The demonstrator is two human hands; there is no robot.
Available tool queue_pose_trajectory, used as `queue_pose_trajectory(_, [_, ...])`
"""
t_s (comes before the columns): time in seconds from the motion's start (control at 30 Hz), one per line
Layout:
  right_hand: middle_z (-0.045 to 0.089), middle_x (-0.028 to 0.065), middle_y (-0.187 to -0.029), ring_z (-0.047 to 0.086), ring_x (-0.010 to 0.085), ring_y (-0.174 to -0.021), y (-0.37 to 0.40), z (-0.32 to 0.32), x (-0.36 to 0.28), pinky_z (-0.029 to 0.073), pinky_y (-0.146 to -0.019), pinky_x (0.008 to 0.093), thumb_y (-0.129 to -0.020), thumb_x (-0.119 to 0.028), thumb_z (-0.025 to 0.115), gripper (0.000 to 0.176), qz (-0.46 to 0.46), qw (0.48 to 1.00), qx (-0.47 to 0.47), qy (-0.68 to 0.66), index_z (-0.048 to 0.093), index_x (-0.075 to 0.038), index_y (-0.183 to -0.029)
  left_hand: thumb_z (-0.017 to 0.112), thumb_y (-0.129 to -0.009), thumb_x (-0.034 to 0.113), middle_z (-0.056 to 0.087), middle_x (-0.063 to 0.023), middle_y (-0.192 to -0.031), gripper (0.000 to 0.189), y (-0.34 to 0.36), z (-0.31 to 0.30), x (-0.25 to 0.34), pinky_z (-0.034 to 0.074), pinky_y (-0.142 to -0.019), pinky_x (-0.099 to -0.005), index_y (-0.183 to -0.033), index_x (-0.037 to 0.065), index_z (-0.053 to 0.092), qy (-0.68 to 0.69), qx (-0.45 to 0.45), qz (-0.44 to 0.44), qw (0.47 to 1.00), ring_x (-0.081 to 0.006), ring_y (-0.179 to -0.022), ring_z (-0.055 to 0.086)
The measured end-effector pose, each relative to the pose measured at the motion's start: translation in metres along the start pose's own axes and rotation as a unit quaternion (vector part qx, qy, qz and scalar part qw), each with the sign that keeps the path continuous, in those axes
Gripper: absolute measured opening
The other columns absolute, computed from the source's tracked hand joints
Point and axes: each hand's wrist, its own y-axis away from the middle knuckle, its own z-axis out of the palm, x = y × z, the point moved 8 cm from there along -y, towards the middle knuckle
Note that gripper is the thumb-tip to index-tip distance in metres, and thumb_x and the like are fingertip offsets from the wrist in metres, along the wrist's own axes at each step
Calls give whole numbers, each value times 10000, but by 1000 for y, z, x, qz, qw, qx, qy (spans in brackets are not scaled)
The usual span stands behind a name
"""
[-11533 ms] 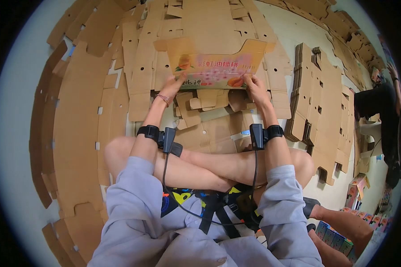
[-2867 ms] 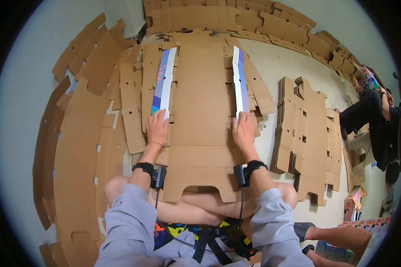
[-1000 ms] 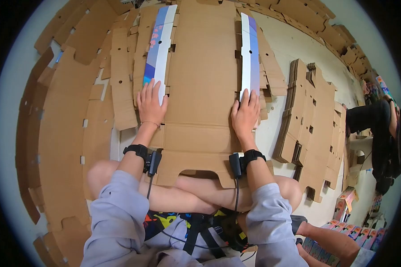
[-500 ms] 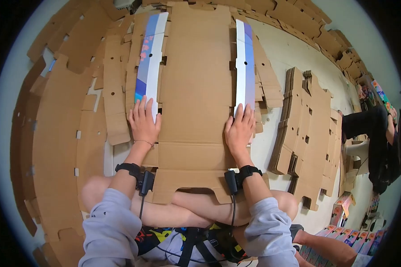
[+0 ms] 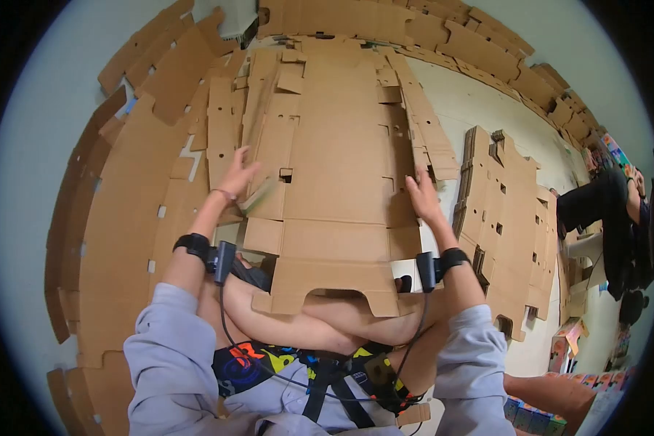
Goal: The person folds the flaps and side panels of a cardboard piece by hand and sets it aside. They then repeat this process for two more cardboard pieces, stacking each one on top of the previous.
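Observation:
A long brown cardboard sheet [image 5: 338, 138] lies unfolded in front of me, its near flap with a cut-out over my crossed legs. Beside its left edge is my left hand [image 5: 237, 176], fingers apart, next to a blurred, raised side flap [image 5: 258, 195]. My right hand [image 5: 422, 195] is at the sheet's right side, fingers spread and holding nothing, close to a narrow cardboard strip [image 5: 430, 134]. The sheet's plain brown side shows, and its side flaps have slots and small holes.
Stacked cardboard sheets [image 5: 498, 218] lie on the right. Large cardboard pieces [image 5: 123, 211] fill the left, and more line the far edge. Another person [image 5: 603, 211] is at the far right. Printed boxes [image 5: 534, 418] and someone's bare limb [image 5: 552, 396] are at lower right.
Both hands have lifted off the side flaps and moved apart. The white, blue and purple printed faces of those flaps no longer show. The view has shifted slightly.

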Motion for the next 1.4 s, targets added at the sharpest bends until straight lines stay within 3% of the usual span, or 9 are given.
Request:
queue_pose_trajectory(0.1, [450,267,-1333,436,375,-1245,17,-58,5,322,-1047,380,-875,-346,550,680,127,988,47,-77,317,61,-1366,640,-852,320,515,-130,-1285,606,-2,-46,-53,371,-1001,-342,-1312,-10,423,112,6,-141,984,-224,-1174,491])
queue_pose_trajectory(0.27, [638,218,-992,669,261,-775,17,-45,55,552,-486,355,-768,-345,674,778,192,962,-191,38,297,37,-1330,677,-819,233,604,-130,-1145,542,26,-44,-18,446,-915,-330,-1246,-38,485,-3,-80,-173,982,-213,-1052,573])
queue_pose_trajectory(0.43, [657,188,-812,637,229,-542,32,-38,46,540,-456,331,-795,-271,675,781,296,904,-307,-20,195,39,-1328,694,-782,118,615,-121,-1126,514,10,-37,2,480,-867,-324,-1234,-23,494,-96,-83,-116,985,-213,-1007,597])
queue_pose_trajectory(0.57, [673,175,-809,675,216,-619,42,-60,-11,566,-502,298,-771,-261,716,839,285,898,-323,95,215,-7,-1394,702,-755,59,617,-119,-1118,555,1,-38,-13,483,-868,-316,-1253,-17,469,-124,-73,-76,987,-207,-1005,596])
queue_pose_trajectory(0.73, [683,130,-703,662,201,-552,56,-61,0,569,-506,311,-845,-346,662,386,340,835,-420,99,620,29,-927,713,-691,74,575,-150,-1214,759,0,-40,-4,471,-901,-319,-1361,14,361,-90,-96,-54,990,-228,-1066,582])
queue_pose_trajectory(0.83, [686,110,-706,662,197,-551,75,-56,9,557,-487,304,-855,-388,637,399,399,799,-448,39,658,10,-832,716,-677,65,535,-165,-1267,835,6,-33,12,448,-938,-318,-1401,30,303,-122,-100,-21,987,-240,-1126,545])
queue_pose_trajectory(0.97, [661,99,-657,655,179,-550,58,-62,16,525,-466,268,-848,-298,644,301,362,831,-423,11,653,-5,-782,705,-678,43,485,-177,-1320,868,3,-35,12,407,-987,-318,-1423,32,259,-137,-95,-21,986,-254,-1194,489])
queue_pose_trajectory(1.17, [590,18,-677,610,105,-570,36,-115,52,534,-530,262,-866,-278,624,224,318,917,-161,-176,587,-61,-907,662,-757,-4,491,-148,-1304,803,-4,-72,4,464,-905,-322,-1430,32,225,-62,12,-30,998,-224,-1131,527])
queue_pose_trajectory(1.4, [583,31,-641,624,141,-572,67,-96,19,531,-481,295,-812,-409,679,408,372,877,-300,56,585,-13,-829,677,-767,64,618,-151,-1119,582,-10,-64,-24,494,-837,-310,-1295,-37,453,-28,-17,-101,994,-204,-981,615])
